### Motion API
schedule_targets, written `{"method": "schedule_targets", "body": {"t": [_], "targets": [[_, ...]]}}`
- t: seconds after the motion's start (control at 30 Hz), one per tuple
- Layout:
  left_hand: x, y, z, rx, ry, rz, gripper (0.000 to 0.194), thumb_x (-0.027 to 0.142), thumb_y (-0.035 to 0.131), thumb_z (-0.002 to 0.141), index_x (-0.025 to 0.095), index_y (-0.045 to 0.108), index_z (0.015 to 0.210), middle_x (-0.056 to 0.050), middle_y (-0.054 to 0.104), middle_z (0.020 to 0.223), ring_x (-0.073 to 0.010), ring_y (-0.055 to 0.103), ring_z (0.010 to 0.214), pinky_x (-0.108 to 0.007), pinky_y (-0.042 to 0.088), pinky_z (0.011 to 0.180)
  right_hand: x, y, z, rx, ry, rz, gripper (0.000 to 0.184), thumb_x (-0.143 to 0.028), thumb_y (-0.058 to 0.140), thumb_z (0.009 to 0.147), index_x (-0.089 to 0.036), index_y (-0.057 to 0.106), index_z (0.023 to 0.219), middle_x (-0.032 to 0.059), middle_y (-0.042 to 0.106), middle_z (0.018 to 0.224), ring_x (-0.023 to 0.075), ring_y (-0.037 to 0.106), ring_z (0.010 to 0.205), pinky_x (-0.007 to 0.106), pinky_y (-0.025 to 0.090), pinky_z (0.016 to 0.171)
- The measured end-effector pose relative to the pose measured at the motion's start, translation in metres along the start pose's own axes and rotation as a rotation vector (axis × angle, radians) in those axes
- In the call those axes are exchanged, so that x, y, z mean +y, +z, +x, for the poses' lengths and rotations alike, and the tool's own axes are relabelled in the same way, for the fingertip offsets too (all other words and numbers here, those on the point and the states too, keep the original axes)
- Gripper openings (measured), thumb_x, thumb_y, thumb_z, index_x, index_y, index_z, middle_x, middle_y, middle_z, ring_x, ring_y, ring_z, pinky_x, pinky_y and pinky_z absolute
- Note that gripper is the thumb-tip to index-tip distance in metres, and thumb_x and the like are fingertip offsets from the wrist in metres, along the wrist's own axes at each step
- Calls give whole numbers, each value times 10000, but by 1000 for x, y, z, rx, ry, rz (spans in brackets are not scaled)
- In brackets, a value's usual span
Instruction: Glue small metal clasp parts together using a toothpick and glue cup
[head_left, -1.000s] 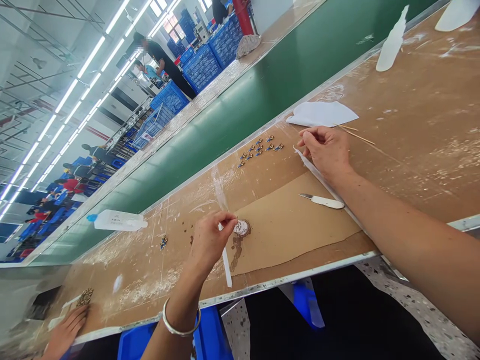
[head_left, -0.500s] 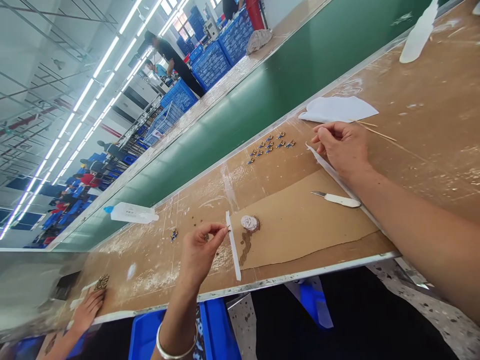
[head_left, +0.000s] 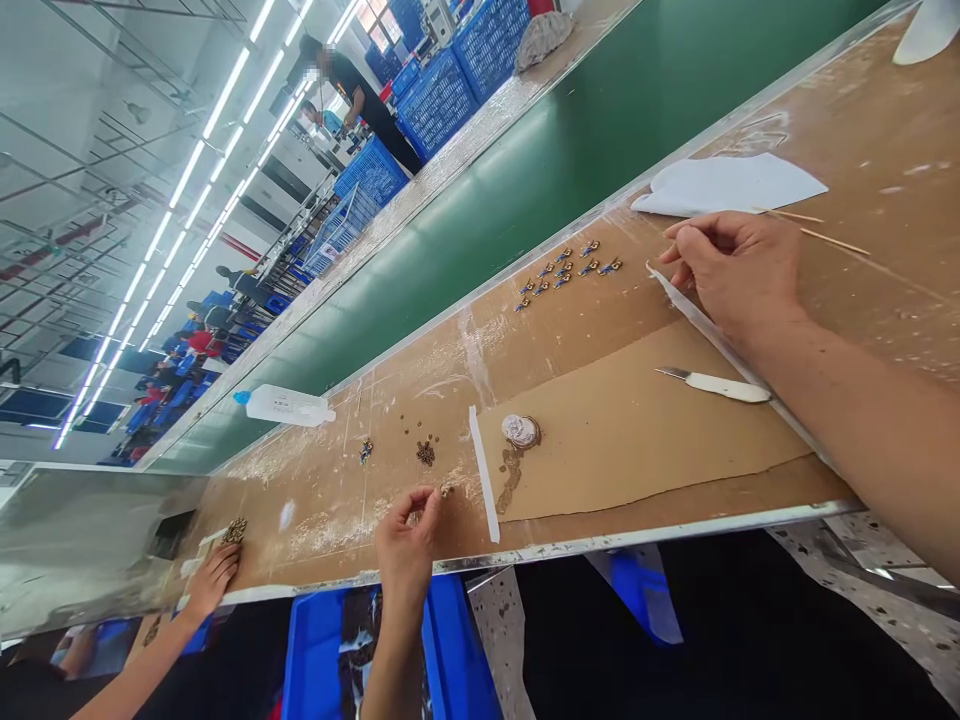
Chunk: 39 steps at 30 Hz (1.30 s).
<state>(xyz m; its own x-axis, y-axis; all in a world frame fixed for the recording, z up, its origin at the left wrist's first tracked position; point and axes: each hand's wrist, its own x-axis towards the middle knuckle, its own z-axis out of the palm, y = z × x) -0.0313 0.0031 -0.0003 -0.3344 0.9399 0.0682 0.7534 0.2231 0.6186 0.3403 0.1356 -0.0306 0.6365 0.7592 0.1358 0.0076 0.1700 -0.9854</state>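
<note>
My left hand (head_left: pixel 409 540) is low over the front of the table, thumb and forefinger pinched together. Right by its fingertips are tiny brownish bits (head_left: pixel 448 491), too small to name. A heap of small dark round pieces (head_left: pixel 426 453) lies just beyond it, and a little blue-and-gold cluster (head_left: pixel 366 451) is farther left. My right hand (head_left: pixel 742 265) is closed in a pinch above the table's right part; whatever its fingertips hold, if anything, is hidden. Several small blue-and-gold pieces (head_left: pixel 564 268) lie in rows to its left.
A cardboard sheet (head_left: pixel 600 440) bears a round pad of whitish paste (head_left: pixel 520 431) and a white-handled knife (head_left: pixel 727 387). White paper (head_left: pixel 735 185) and thin sticks (head_left: pixel 836 241) lie at right, a bottle (head_left: pixel 289 405) at left. A co-worker's hand (head_left: pixel 214 575) rests far left.
My left hand has come down and toward the table's front edge, away from the cardboard, uncovering the dark heap. My right hand keeps its pinch by the paper. The whole view has shifted slightly.
</note>
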Motion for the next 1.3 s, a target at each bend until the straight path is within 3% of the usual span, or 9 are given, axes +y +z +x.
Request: {"method": "schedule_targets", "body": {"t": [0.27, 0.87, 1.3], "targets": [[-3, 2, -1, -1, -53, -60, 303, 457, 678, 678, 159, 687, 728, -27, 673, 717, -154, 585, 686, -249, 439, 685, 6, 0, 3, -11, -12, 11, 148, -63, 508, 781, -116, 643, 753, -9, 595, 612, 9, 453, 414, 146, 340, 402], [1, 2, -1, -26, -7, 25, 248, 423, 652, 713, 178, 687, 723, -22, 674, 739, -162, 590, 725, -256, 431, 710, 2, 1, 0, -7, -24, -14, 160, -55, 493, 779, -102, 640, 737, 6, 597, 623, 0, 447, 422, 166, 349, 418], [5, 4, 0, 2, -12, 35, 283, 458, 653, 662, 178, 695, 680, -32, 685, 698, -176, 601, 691, -271, 451, 683, 3, 1, 0, -5, -38, -33, 157, -74, 488, 774, -94, 644, 761, -3, 590, 619, -2, 448, 430, 189, 363, 459]]}}
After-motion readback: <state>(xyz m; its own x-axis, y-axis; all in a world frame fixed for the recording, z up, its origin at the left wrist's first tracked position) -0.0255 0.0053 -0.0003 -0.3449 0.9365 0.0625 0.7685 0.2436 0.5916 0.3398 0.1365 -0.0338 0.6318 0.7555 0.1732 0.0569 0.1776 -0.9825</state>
